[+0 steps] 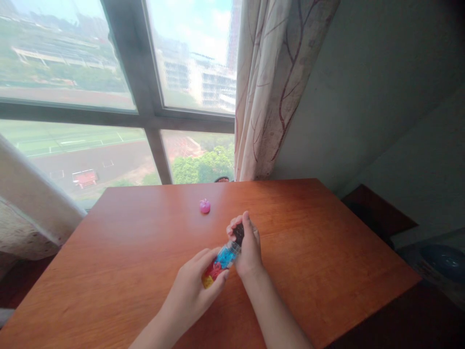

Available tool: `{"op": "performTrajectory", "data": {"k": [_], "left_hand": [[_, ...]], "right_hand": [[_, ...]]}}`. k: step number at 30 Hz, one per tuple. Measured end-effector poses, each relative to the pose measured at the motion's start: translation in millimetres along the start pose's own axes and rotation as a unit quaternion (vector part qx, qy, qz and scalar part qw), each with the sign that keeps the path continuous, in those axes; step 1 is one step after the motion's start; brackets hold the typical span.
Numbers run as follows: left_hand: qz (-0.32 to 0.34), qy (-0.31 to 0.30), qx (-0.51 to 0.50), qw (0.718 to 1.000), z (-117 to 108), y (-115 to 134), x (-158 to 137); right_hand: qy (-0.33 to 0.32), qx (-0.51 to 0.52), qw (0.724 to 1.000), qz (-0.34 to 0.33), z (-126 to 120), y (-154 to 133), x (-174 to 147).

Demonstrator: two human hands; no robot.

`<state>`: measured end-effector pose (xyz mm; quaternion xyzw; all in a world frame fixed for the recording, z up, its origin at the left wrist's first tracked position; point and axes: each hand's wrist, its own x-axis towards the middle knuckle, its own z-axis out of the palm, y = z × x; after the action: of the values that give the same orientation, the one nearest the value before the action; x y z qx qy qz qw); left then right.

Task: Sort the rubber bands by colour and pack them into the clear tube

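My left hand (198, 276) is wrapped around a small clear jar (225, 256), tilted with its neck toward the upper right. Blue, red and yellow pieces, too small to name, show through its wall. At the neck end, my right hand (250, 245) is closed on a dark round lid (239, 233). Whether the lid sits on the jar or is just off it, I cannot tell. Both hands are above the middle of the wooden table (145, 242).
A small pink apple-shaped object (205, 206) stands farther back on the table. Behind the table are a window (196, 121) and a patterned curtain (261, 97). A grey wall rises on the right, with a dark blue basin (443, 261) low beside the table.
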<state>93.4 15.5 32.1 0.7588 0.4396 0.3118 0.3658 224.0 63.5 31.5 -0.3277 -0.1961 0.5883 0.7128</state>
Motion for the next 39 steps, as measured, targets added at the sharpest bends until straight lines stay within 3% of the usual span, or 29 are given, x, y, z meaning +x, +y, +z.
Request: {"op": "performTrajectory", "data": {"k": [4,10,21,29,39], "left_hand": [[0.003,0.012,0.008,1.000,-0.1,-1.0,0.4],[0.009,0.043,0.007,0.999,-0.5,-3.5,0.4],[0.013,0.042,-0.005,0.999,-1.4,-6.6,1.5],[0.009,0.022,-0.006,1.000,-0.5,-7.5,1.8],[0.012,0.043,-0.002,0.999,-2.4,-8.8,1.7]], "right_hand": [[-0.009,0.014,1.000,-0.004,0.4,1.8,-2.9],[-0.046,0.070,0.996,0.042,2.0,7.6,-8.6],[-0.035,0.121,0.989,0.079,3.6,4.6,-8.3],[-0.035,0.129,0.989,0.059,2.7,1.7,-6.0],[-0.093,0.139,0.983,0.073,1.7,4.0,-10.6]]}}
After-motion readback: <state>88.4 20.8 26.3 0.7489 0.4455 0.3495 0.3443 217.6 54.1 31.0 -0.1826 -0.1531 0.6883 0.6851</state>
